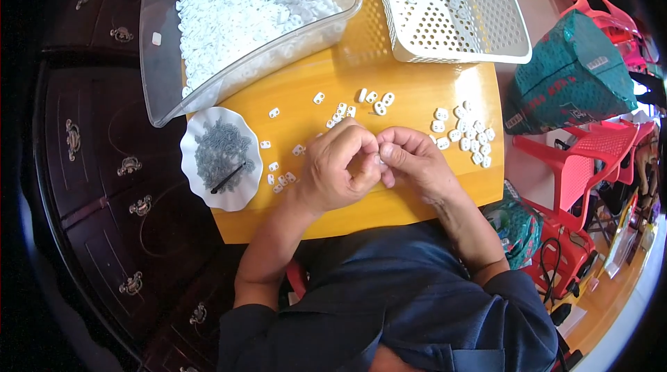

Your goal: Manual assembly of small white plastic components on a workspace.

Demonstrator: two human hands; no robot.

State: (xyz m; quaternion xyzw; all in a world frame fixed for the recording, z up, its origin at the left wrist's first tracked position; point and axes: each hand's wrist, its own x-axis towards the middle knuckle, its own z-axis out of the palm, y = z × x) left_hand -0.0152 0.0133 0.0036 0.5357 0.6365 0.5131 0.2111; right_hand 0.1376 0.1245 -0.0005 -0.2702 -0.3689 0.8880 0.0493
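My left hand (338, 169) and my right hand (415, 161) meet over the wooden table, fingertips pinched together. What sits between them is tiny and mostly hidden by the fingers. Small white two-holed plastic pieces (297, 150) lie loose beside and beyond my left hand. More white pieces (455, 135) form a loose group to the right of my right hand. At the left, a white scalloped dish (196, 188) holds a heap of small grey metal parts (221, 153), too fine to make out singly. A thin black stick-like tool (228, 177) rests on that heap.
A clear plastic bin (243, 70) full of white pieces stands at the far left, overhanging the table (333, 222). A white perforated basket (479, 52) with more pieces is at the far right. Beyond the right edge are a teal bag (573, 70) and red chairs (577, 170); dark drawers (90, 136) stand left.
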